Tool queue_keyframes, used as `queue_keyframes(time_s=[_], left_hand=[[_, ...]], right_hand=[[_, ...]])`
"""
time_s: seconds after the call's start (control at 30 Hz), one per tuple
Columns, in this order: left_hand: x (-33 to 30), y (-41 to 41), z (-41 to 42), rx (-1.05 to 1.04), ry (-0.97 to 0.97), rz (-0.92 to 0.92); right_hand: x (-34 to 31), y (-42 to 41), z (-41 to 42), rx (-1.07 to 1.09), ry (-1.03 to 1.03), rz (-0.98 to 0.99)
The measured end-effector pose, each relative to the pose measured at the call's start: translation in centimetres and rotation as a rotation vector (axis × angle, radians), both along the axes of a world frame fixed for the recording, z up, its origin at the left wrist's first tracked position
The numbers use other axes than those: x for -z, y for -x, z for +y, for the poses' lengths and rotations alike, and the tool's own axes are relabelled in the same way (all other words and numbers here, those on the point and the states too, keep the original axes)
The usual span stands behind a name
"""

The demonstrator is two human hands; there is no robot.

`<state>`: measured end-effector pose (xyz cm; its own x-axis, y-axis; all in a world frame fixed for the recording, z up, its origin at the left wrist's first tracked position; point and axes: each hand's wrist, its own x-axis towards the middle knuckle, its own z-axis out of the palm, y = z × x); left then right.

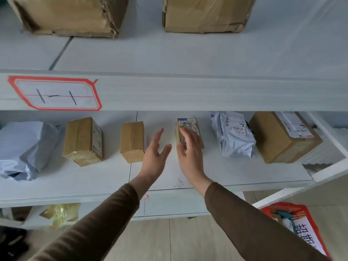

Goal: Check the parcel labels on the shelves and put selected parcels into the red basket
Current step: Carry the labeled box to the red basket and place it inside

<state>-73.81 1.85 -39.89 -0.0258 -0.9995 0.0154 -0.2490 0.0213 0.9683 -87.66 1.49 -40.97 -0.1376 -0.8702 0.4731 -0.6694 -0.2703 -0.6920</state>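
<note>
Two open hands (157,155) (190,153) around small labelled cardboard box (188,125).

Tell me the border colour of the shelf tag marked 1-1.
Red-orange border on the shelf tag, white inside; head view.

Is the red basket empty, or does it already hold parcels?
Not empty: the red basket at lower right holds at least one item, a teal one.

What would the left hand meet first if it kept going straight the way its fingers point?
Probably nothing soon: the left hand points up into the gap between the plain box and the labelled box under the right hand. Beyond lies bare shelf; depth is unclear.
</note>
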Motion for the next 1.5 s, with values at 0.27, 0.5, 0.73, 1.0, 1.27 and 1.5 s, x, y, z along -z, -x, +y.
queue_keyframes(time_s=[0.27, 0.5, 0.73, 1.0, 1.27, 1.5], left_hand=[[-0.7, -10.1, -0.5, -0.338, -0.095, -0.057], [1.5, -11.5, -0.4, -0.124, -0.361, 0.16], [-1.2, -9.5, 4.1, -0.067, -0.194, 0.278], [-4.4, -9.2, 9.1, -0.078, -0.091, 0.32], [-5.7, -7.7, 13.4, -0.022, -0.272, 0.443], [-7.0, -6.2, 16.8, -0.054, -0.267, 0.451]], right_hand=[[-0.7, -9.6, -1.6, -0.189, -0.717, -0.415], [-1.2, -11.6, -1.0, -0.184, -0.975, -0.704], [-2.6, -9.0, 1.6, -0.154, -0.908, -1.006], [-5.5, -4.6, 7.8, -0.169, -0.98, -1.34], [-8.9, -1.9, 13.7, -0.233, -1.146, -1.302], [-9.8, -0.6, 17.0, -0.287, -1.134, -1.289]])
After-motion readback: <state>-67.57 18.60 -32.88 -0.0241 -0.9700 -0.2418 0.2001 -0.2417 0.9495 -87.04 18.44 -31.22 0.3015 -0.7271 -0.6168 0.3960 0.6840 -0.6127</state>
